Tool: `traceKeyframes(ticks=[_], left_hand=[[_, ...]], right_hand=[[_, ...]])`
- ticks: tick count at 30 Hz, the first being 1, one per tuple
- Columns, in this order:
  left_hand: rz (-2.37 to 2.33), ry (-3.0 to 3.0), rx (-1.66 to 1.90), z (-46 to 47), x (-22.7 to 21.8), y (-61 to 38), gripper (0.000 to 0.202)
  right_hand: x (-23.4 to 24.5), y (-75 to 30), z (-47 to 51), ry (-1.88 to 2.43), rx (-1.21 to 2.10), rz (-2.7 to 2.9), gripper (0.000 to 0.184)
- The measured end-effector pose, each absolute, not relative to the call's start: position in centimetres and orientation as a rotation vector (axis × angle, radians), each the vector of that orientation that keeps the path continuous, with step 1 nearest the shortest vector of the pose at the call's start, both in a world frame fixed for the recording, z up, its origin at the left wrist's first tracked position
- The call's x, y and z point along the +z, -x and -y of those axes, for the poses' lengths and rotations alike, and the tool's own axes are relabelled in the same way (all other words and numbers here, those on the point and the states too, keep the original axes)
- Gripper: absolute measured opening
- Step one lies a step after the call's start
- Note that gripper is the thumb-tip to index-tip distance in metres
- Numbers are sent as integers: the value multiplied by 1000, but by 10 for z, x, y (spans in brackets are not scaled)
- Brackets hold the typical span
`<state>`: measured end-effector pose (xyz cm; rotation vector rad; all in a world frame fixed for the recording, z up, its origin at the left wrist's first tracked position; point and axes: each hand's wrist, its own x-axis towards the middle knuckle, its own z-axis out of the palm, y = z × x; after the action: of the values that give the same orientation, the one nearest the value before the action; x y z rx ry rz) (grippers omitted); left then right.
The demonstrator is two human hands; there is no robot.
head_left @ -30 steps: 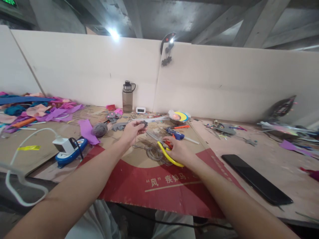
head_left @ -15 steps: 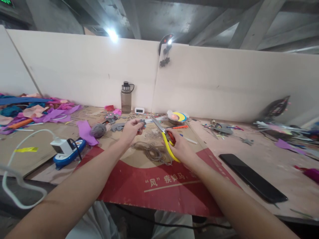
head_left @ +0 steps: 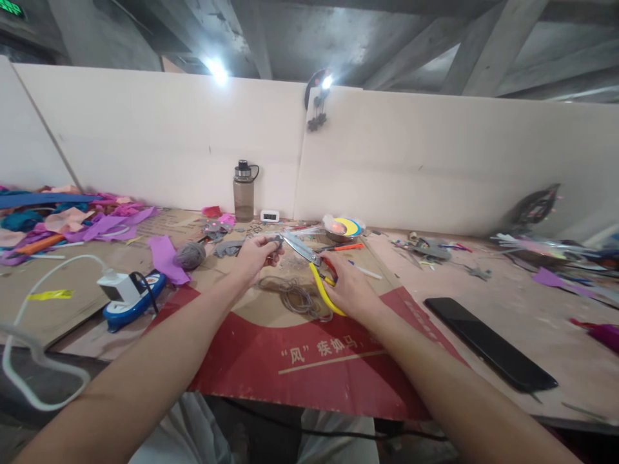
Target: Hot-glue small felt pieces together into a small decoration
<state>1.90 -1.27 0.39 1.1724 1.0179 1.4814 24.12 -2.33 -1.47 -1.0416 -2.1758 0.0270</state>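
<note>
My left hand (head_left: 258, 258) pinches a small grey piece (head_left: 278, 240), perhaps felt, between thumb and fingers. Yellow-handled scissors (head_left: 300, 249) are in my right hand (head_left: 352, 282), their blades pointing left with the tips at the grey piece. Whether the blades touch it I cannot tell. Below both hands, a loose coil of grey cord (head_left: 298, 296) lies on the red and brown cardboard (head_left: 309, 380). Left of my left hand are grey scraps (head_left: 228, 249) and a ball of grey yarn (head_left: 190, 255).
A bottle (head_left: 244, 193) and a small digital clock (head_left: 269, 216) stand near the back panel. A black phone (head_left: 488, 343) lies at right. At left are a blue power strip (head_left: 130, 306) with a white charger and a pile of coloured fabric (head_left: 72, 219). A bowl (head_left: 342, 227) sits behind my hands.
The scissors have turned leftward and their blades have come to the grey piece. My right hand has shifted slightly left; my left hand still pinches the piece.
</note>
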Motion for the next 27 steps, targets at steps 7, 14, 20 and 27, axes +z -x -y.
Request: traceKeyframes(ticks=[7, 14, 20, 27], left_hand=[[-928, -1157, 1521, 11, 4, -17, 21], [-893, -1209, 1494, 12, 3, -18, 17], [-909, -1204, 1437, 10, 1, -18, 19], [-837, -1157, 1429, 12, 4, -19, 22]], right_hand=[[-10, -244, 27, 1221, -139, 2220, 38], [-8, -244, 30, 1299, -281, 2276, 41], [-8, -245, 30, 1323, -352, 2293, 44], [-5, -245, 31, 1348, -416, 2321, 42]])
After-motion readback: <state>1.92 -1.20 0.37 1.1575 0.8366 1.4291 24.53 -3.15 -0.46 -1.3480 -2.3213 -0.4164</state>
